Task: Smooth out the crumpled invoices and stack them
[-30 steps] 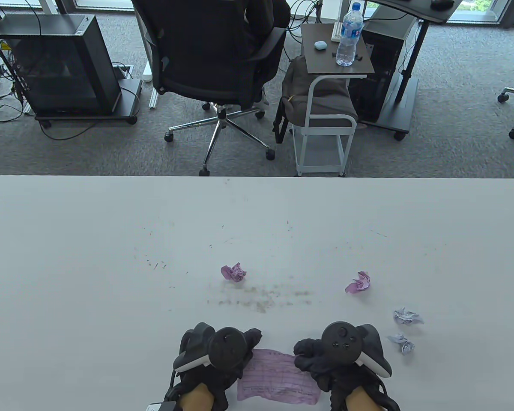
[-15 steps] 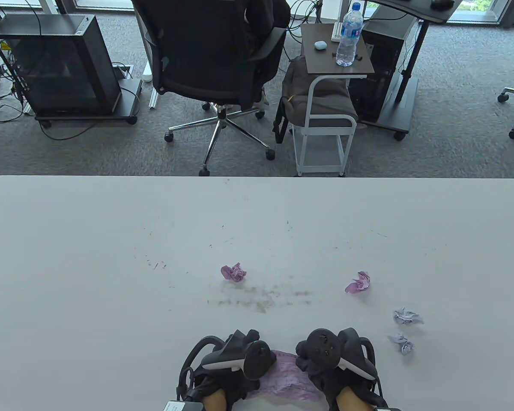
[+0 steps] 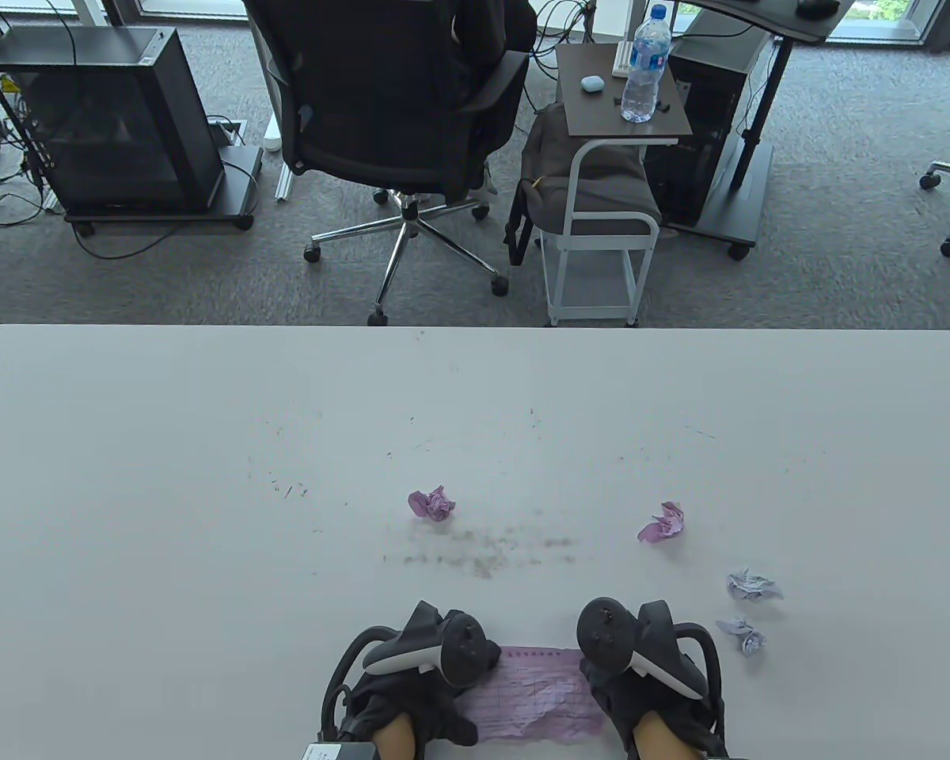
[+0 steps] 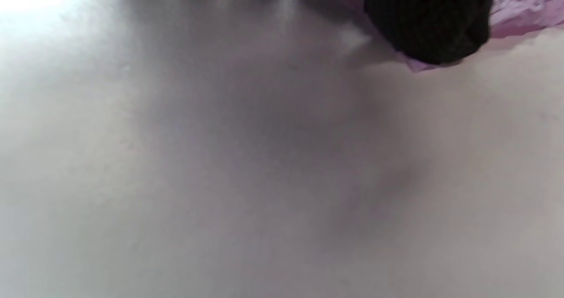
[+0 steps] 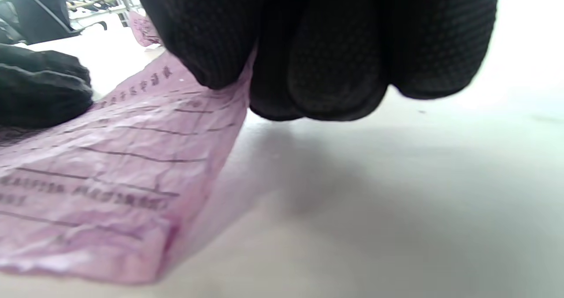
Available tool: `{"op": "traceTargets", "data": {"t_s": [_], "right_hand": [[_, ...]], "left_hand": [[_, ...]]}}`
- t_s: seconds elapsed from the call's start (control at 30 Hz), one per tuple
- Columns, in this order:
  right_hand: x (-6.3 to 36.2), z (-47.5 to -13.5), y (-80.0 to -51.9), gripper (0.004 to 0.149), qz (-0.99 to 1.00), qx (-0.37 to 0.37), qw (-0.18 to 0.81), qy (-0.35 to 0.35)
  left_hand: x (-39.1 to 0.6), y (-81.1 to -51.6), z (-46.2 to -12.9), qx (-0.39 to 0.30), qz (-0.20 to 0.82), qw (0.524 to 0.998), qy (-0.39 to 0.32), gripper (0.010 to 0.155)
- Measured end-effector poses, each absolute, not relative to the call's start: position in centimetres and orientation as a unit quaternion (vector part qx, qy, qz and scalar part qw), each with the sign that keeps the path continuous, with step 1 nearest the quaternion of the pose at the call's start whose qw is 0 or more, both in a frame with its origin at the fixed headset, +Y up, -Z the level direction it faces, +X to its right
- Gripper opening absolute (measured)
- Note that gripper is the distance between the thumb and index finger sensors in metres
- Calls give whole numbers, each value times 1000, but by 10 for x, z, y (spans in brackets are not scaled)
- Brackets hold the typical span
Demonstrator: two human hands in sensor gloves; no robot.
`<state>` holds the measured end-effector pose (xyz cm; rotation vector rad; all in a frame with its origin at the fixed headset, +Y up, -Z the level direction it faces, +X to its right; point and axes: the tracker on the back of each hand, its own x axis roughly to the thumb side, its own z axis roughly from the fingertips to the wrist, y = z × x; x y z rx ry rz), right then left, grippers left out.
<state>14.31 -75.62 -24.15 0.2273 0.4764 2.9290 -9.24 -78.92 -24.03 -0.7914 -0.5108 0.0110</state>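
- A thin pink printed paper invoice (image 3: 534, 693) lies spread at the near edge of the white table (image 3: 206, 475), largely opened out but creased and wavy.
- The left hand (image 3: 412, 681) presses the invoice's left end; the wrist view shows a gloved fingertip (image 4: 427, 20) on its corner.
- The right hand (image 3: 641, 673) pinches the invoice's right edge between gloved fingers (image 5: 335, 60), lifting it slightly.
- Beyond the invoice sit two crumpled pink paper balls (image 3: 432, 503) (image 3: 663, 522); to its right, two crumpled white paper balls (image 3: 750, 586) (image 3: 744, 636).
- Judging by this, one sheet is nearly flat, four remain untouched, and no stack exists yet.
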Motion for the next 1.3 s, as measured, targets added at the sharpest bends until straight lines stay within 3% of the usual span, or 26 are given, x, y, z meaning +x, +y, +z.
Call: {"op": "traceTargets", "data": {"t_s": [0.1,0.2,0.27,0.33,0.5,0.67,0.73,0.8,0.97,1.3], "right_hand": [[153,-242,-754,42,985,53,82,142],[159,-240,-739,44,993,39,82,74],[153,-236,-729,47,990,63,120,40],[136,-230,-720,48,980,133,144,26],[80,-212,-730,43,921,329,171,120],[29,-193,-756,41,887,414,39,202],[26,-190,-767,44,880,404,19,247],[29,-193,-766,43,890,396,49,223],[36,-202,-764,38,892,346,41,289],[82,-222,-768,35,904,198,79,372]], "left_hand": [[-95,-789,-242,-377,9,893,-247,88],[-98,-789,-244,-383,18,891,-243,88],[-98,-790,-245,-392,22,888,-240,88],[-98,-790,-245,-391,21,888,-242,88],[-99,-791,-245,-390,25,887,-246,89],[-100,-790,-245,-396,23,885,-245,91],[-100,-790,-245,-397,24,885,-241,91],[-99,-789,-244,-399,22,885,-240,92],[-99,-789,-244,-398,22,886,-239,92],[-98,-790,-244,-397,27,886,-238,92]]}}
